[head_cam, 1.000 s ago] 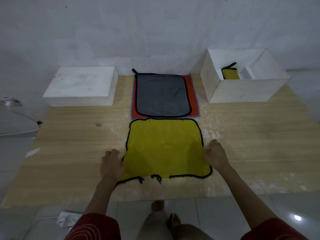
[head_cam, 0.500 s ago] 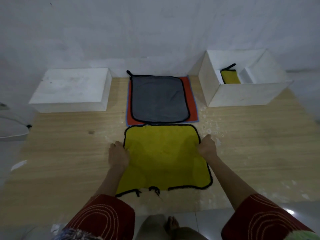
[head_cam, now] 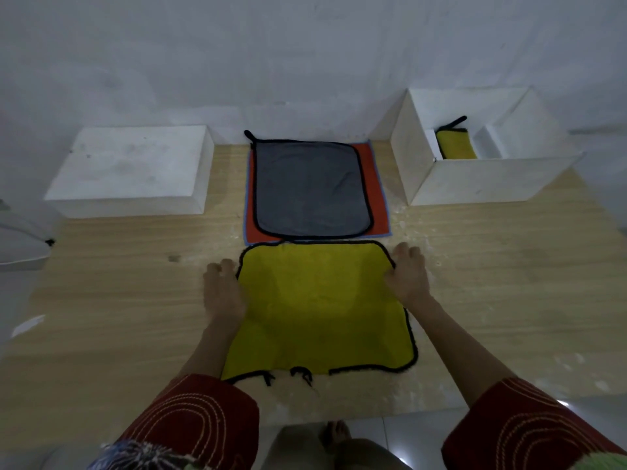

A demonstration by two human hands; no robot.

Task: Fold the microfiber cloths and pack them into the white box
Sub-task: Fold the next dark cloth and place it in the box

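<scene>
A pale wooden table (head_cam: 118,300) stands against a white wall. The left hand (head_cam: 222,290) and right hand (head_cam: 407,274) rest with bent fingers on the side hems of the flat yellow black-trimmed microfiber cloth (head_cam: 319,307), near its far corners, probably to take hold for a fold. I cannot tell whether they pinch it. Just beyond the hands a grey cloth (head_cam: 310,188) lies on an orange cloth (head_cam: 375,184). Past the right hand, the open white box (head_cam: 475,184) holds a folded yellow cloth (head_cam: 454,147).
</scene>
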